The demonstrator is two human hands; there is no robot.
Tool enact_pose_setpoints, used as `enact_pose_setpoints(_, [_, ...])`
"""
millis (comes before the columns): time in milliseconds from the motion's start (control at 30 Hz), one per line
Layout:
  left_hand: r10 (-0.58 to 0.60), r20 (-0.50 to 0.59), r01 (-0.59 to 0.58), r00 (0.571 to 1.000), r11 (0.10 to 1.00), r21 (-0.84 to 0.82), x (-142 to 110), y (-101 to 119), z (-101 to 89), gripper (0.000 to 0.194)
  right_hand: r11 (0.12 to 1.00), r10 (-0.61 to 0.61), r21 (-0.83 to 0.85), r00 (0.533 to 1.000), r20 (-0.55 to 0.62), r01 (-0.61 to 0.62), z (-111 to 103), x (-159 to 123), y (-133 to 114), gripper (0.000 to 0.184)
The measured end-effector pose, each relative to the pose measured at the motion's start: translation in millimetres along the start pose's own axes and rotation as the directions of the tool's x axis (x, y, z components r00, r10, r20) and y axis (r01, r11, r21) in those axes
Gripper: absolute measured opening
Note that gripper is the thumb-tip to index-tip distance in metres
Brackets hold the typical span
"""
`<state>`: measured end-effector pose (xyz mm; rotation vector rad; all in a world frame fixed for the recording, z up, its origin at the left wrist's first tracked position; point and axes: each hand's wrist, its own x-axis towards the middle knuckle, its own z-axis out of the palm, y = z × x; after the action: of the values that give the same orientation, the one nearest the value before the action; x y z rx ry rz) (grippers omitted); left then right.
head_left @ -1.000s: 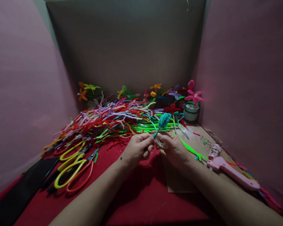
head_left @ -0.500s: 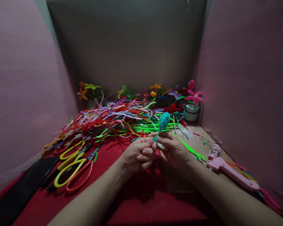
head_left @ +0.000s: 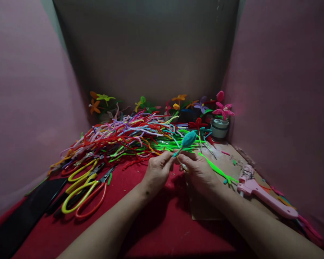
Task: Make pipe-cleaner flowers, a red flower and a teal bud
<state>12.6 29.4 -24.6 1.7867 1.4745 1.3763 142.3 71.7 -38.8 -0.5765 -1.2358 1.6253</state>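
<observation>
Between my hands is a teal pipe-cleaner flower bud on a thin stem, leaning up and to the right. My left hand pinches the lower end of the stem between thumb and fingers. My right hand is closed just below the bud, its fingers against the stem; a small pale bit shows at its fingertips. Just past the hands lies a heap of coloured pipe cleaners. A bright green pipe-cleaner piece rests right of my right hand.
Scissors with yellow and red handles lie on the red cloth at left, near a black strip. A pink glue gun rests on a board at right. Potted pipe-cleaner flowers, including a pink one, line the back.
The bud has tipped further to the right. My left hand has rolled over, its back now facing up, with its fingers tucked under, still at the stem's lower end.
</observation>
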Motion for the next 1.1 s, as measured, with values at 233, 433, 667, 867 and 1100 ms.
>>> enact_pose_setpoints(233, [-0.277,0.27,0.38,0.922,0.775,-0.505,3.1,10.5,-3.3,0.024,1.0,-0.014,0.002,0.999,0.048,0.014,-1.0,0.3,-4.3,0.013])
enact_pose_setpoints(433, [-0.201,0.561,0.579,0.803,0.482,-0.657,2.4,2.9,-9.3,0.02,0.997,-0.018,0.07,0.997,0.076,0.013,0.0,1.0,-6.0,0.01])
enact_pose_setpoints(667, [-0.184,0.633,0.644,0.752,0.41,-0.646,2.2,3.8,-10.2,0.018,0.997,-0.024,0.075,0.998,0.058,0.019,1.4,0.3,-4.8,0.008])
enact_pose_setpoints(867, [-0.219,0.29,0.316,0.932,0.883,-0.348,4.1,7.3,-3.2,0.033,0.995,-0.026,0.091,0.999,-0.025,0.028,1.0,1.3,0.5,0.01])
enact_pose_setpoints(1100, [0.194,0.033,-0.192,0.98,0.907,0.375,-5.4,-10.9,5.4,0.018,0.997,-0.065,0.029,0.995,-0.082,0.068,1.2,0.0,4.7,0.015])
